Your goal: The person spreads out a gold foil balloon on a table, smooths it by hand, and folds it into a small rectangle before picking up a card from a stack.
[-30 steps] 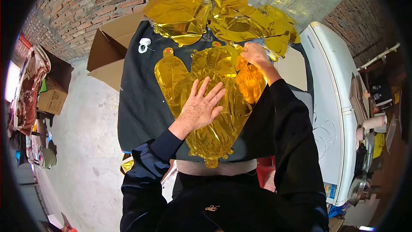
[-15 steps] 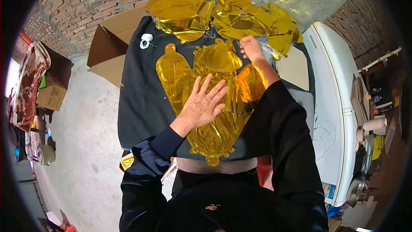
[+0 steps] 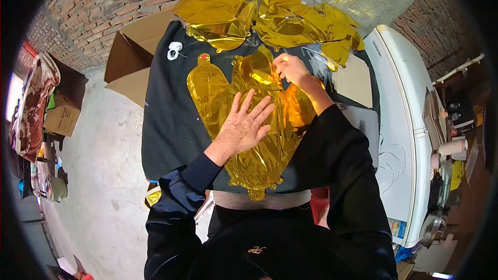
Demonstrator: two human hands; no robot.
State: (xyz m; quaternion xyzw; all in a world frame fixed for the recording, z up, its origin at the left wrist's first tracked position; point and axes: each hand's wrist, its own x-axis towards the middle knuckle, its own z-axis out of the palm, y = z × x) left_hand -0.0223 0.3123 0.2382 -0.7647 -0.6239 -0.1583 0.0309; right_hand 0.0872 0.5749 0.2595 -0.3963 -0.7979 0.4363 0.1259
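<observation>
A flat, uninflated gold foil balloon (image 3: 254, 163) lies on the black cloth, its scalloped tail end at the near edge. My left hand (image 3: 244, 124) rests flat on its middle with the fingers spread. At the far right part, my right hand (image 3: 291, 68) has its fingers closed in a pinch on the edge of a foil flap (image 3: 262, 67), which is raised and bent. The exact grip point is partly hidden by the fingers. A rounded foil lobe (image 3: 207, 83) with a red-marked tab sticks out to the left.
More gold foil balloons (image 3: 215, 13) lie piled at the far edge, with others (image 3: 306, 23) to their right. A white string bundle (image 3: 175, 50) sits on the black cloth (image 3: 168, 119). An open cardboard box (image 3: 132, 59) stands left, a white refrigerator (image 3: 402, 140) right.
My right hand has moved left and slightly nearer. The foil flap beside it has lifted and bent, and the red-marked tab there is out of sight. My left hand has stayed in place.
</observation>
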